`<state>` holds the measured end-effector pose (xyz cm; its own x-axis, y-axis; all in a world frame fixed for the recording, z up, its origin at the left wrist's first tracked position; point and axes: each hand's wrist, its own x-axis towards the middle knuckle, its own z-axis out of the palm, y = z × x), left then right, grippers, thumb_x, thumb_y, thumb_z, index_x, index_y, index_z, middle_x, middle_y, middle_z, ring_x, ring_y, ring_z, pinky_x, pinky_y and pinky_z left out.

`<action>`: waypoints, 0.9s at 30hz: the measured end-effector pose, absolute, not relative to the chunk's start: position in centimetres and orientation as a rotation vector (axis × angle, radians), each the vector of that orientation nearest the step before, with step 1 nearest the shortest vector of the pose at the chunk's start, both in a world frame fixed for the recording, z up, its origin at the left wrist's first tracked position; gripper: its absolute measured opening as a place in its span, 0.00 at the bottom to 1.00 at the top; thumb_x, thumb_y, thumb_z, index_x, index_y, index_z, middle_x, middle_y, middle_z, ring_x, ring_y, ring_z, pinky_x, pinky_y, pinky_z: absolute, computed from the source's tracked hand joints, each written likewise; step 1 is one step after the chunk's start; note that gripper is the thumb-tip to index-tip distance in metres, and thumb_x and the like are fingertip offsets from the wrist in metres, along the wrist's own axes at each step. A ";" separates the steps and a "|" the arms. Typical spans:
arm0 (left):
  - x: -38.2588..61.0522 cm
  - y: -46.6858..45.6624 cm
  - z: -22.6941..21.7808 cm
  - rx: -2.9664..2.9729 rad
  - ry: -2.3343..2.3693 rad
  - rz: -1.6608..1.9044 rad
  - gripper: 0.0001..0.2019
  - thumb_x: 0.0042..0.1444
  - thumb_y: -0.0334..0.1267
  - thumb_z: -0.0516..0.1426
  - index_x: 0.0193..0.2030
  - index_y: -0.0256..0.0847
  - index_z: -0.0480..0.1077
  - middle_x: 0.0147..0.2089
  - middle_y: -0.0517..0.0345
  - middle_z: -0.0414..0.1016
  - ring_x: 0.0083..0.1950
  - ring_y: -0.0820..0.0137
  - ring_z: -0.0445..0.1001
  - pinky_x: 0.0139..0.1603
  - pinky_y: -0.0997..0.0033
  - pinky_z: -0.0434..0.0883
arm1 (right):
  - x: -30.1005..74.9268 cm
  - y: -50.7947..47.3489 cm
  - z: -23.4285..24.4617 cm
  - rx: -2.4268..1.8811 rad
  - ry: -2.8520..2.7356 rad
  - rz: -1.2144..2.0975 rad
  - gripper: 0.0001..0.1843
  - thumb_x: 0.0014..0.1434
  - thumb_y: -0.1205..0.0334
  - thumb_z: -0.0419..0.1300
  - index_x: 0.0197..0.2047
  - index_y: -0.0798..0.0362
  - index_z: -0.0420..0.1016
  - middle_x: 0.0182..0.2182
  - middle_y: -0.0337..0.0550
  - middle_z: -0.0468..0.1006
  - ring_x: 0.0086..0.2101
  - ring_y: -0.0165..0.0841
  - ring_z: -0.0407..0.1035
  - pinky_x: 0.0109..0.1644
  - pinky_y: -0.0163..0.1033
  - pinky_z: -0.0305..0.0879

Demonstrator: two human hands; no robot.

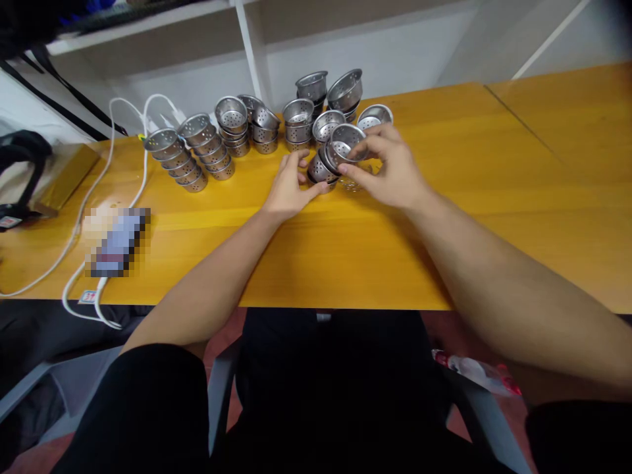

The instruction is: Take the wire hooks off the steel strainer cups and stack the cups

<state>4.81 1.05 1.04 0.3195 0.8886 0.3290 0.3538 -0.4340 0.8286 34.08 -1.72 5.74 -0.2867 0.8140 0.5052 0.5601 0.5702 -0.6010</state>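
My right hand (pixel 392 161) pinches the rim of a perforated metal cup (pixel 344 146), tilted with its mouth toward me. That cup rests against a short stack of similar cups (pixel 322 168), just left of it. Curled round the left side of this stack is my left hand (pixel 292 184), its thumb at the front and its fingers behind. Close behind both hands stands another perforated cup (pixel 328 123), with one more cup (pixel 375 115) to the right. Small shiny wire-like pieces (pixel 351 184) lie partly hidden under my right hand.
Several stacks of perforated cups (pixel 232 118) line the back of the wooden table (pixel 306 263), some leaning. At left lie a blurred-out phone (pixel 121 242), white cables (pixel 146 164) and a cardboard box (pixel 69 178). A white shelf (pixel 251 52) stands behind.
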 end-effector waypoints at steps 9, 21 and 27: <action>6.1 -0.4 1.5 1.903 0.756 0.863 0.47 0.68 0.56 0.78 0.89 0.51 0.68 0.97 0.35 0.69 0.95 0.36 0.77 1.00 0.25 0.71 | 36.5 -1.2 6.8 -1.361 -1.944 0.184 0.37 0.86 0.18 0.57 0.80 0.29 0.82 0.70 0.63 0.87 0.71 0.72 0.73 0.77 0.85 0.72; 4.9 1.6 0.4 2.058 0.912 0.966 0.49 0.79 0.57 0.74 0.97 0.60 0.56 1.00 0.38 0.62 0.99 0.33 0.70 0.98 0.18 0.71 | 34.2 -4.1 9.3 -1.290 -2.108 -0.017 0.39 0.82 0.18 0.64 0.83 0.27 0.78 0.71 0.61 0.85 0.74 0.78 0.66 0.76 0.86 0.66; 4.6 1.7 0.0 2.049 0.929 0.945 0.48 0.79 0.52 0.74 0.97 0.59 0.57 1.00 0.36 0.62 0.98 0.33 0.72 0.97 0.16 0.73 | 33.6 -4.7 9.6 -1.355 -2.076 0.130 0.49 0.79 0.14 0.65 0.92 0.23 0.71 0.69 0.59 0.90 0.70 0.76 0.70 0.70 0.82 0.72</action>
<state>4.60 1.66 0.04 0.4802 0.8136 0.3280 0.3140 -0.5085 0.8017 33.62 -4.66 9.56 -0.2571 0.8494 0.4608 0.7852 0.4616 -0.4128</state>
